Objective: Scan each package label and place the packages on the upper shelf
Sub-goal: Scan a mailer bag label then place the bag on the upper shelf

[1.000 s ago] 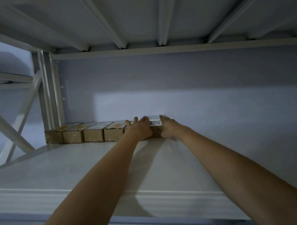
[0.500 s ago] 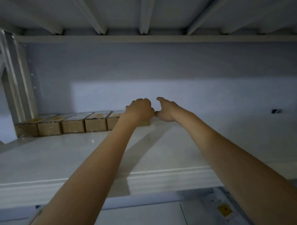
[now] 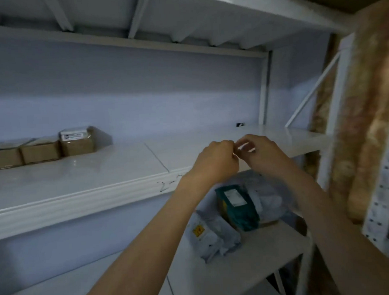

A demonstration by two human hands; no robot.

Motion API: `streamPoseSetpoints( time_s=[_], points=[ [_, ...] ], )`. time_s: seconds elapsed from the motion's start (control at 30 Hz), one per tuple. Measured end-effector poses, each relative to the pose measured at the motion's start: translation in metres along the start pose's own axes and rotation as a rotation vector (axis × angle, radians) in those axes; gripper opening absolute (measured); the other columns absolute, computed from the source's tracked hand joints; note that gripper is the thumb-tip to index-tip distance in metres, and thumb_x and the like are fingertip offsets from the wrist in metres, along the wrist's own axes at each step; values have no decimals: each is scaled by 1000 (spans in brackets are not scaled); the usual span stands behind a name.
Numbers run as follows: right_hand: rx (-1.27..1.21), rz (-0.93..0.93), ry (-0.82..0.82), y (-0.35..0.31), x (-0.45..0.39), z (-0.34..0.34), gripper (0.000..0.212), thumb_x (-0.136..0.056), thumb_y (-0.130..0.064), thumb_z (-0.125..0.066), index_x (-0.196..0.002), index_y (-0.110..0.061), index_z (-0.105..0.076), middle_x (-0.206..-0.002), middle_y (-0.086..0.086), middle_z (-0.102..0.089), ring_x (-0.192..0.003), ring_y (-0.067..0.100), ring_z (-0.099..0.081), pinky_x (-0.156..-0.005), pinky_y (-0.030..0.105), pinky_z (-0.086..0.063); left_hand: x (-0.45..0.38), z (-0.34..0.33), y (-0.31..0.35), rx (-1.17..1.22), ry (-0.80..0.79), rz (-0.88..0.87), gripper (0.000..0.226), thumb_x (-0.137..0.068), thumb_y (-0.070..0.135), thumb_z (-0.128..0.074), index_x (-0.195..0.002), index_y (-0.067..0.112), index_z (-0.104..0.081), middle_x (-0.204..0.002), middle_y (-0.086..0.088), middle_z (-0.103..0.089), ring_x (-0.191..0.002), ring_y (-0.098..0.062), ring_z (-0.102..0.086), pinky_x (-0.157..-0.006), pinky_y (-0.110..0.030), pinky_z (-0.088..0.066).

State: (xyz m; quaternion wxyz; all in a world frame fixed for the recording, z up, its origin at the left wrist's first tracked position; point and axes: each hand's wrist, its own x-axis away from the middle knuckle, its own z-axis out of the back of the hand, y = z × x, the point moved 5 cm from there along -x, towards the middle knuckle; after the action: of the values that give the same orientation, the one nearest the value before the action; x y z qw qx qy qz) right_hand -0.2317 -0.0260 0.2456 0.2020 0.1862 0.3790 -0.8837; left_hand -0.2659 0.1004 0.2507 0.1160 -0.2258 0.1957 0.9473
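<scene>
Three brown cardboard boxes stand in a row at the left of the upper shelf (image 3: 123, 167); the rightmost box (image 3: 77, 143) carries a white label on top. My left hand (image 3: 218, 159) hovers over the shelf's front edge, curled into a fist with nothing in it. Beside it, my right hand (image 3: 260, 154) has loosely curved fingers that hold nothing. The fingertips of the two hands nearly meet. On the lower shelf (image 3: 237, 273) lie a green package (image 3: 237, 207), a white poly bag (image 3: 210, 237) and a grey bag (image 3: 266, 197).
A white upright post (image 3: 263, 89) and a diagonal brace (image 3: 312, 88) close the shelf's right end. Brownish fabric (image 3: 372, 97) hangs at the far right, above a white pegboard (image 3: 385, 207). Another shelf deck runs overhead.
Both hands have let go of the labelled box and drawn back to the right, to the shelf's front edge. The view has swung right and down, revealing the lower shelf's packages.
</scene>
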Motion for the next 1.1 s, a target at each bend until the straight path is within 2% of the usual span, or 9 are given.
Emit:
streamPoseSetpoints(
  time_s=[0.13,0.2,0.3,0.43,0.6,0.77,0.9,0.97,1.1],
  points=[
    [106,-147,-56,94,33,41,18,-98,-20,-57,-112,-16,-69,-112,6,-71,-92,17,-63,-83,29,-50,-8,-80,65,70,-191,-12,32,-95,16,-44,-116,7,-67,-111,-15,-68,-98,-32,-64,-83,-39,-56],
    [142,-205,-80,140,47,50,23,-100,-17,-53,-116,-13,-68,-116,7,-69,-89,15,-58,-79,24,-44,-9,-123,79,84,-299,-7,26,-96,9,-42,-97,4,-67,-102,-17,-66,-91,-27,-63,-84,-38,-56],
    [127,-293,-109,201,65,50,27,-101,-20,-52,-125,-16,-64,-119,1,-63,-100,19,-60,-77,22,-39,-5,-179,75,189,-307,77,30,-91,1,-43,-65,11,-51,-74,-16,-56,-65,-20,-49,-59,-29,-41],
    [96,-369,-185,263,79,26,16,-98,-17,-48,-86,-19,-58,-86,-5,-51,-72,9,-52,-57,17,-32,10,-244,42,268,-291,326,34,-91,10,-48,-57,11,-46,-59,-5,-51,-50,-11,-43,-48,-20,-34],
    [23,-433,-178,315,71,-13,19,-101,-24,-51,-119,-19,-55,-114,-1,-56,-102,23,-61,-71,24,-41,6,-309,4,381,-286,525,29,-98,18,-47,-93,2,-70,-101,-15,-71,-92,-30,-66,-68,-22,-39],
    [-43,-532,-187,345,33,-43,36,-100,-29,-54,-134,-18,-52,-116,4,-54,-102,22,-58,-80,27,-42,-28,-345,-30,426,-247,575,29,-98,18,-44,-106,7,-70,-112,-12,-69,-98,-28,-64,-72,-25,-42],
    [-13,-511,-246,353,-9,-79,13,-102,-22,-48,-97,-18,-60,-94,2,-56,-83,18,-54,-72,25,-38,-58,-364,-66,484,-213,627,29,-100,14,-40,-102,3,-66,-110,-19,-69,-99,-33,-66,-80,-33,-52],
    [2,-527,-277,358,-29,-102,29,-102,-17,-45,-76,-9,-56,-75,10,-53,-74,25,-55,-66,26,-35,-71,-371,-88,481,-198,649,25,-100,12,-41,-103,4,-64,-113,-20,-69,-102,-32,-66,-82,-33,-52],
    [-23,-488,-353,356,-67,-143,23,-102,-12,-44,-81,-10,-53,-79,11,-48,-72,24,-46,-68,33,-29,-93,-384,-136,482,-154,750,30,-98,12,-46,-119,2,-63,-116,-20,-68,-103,-34,-67,-79,-33,-53]
  ],
)
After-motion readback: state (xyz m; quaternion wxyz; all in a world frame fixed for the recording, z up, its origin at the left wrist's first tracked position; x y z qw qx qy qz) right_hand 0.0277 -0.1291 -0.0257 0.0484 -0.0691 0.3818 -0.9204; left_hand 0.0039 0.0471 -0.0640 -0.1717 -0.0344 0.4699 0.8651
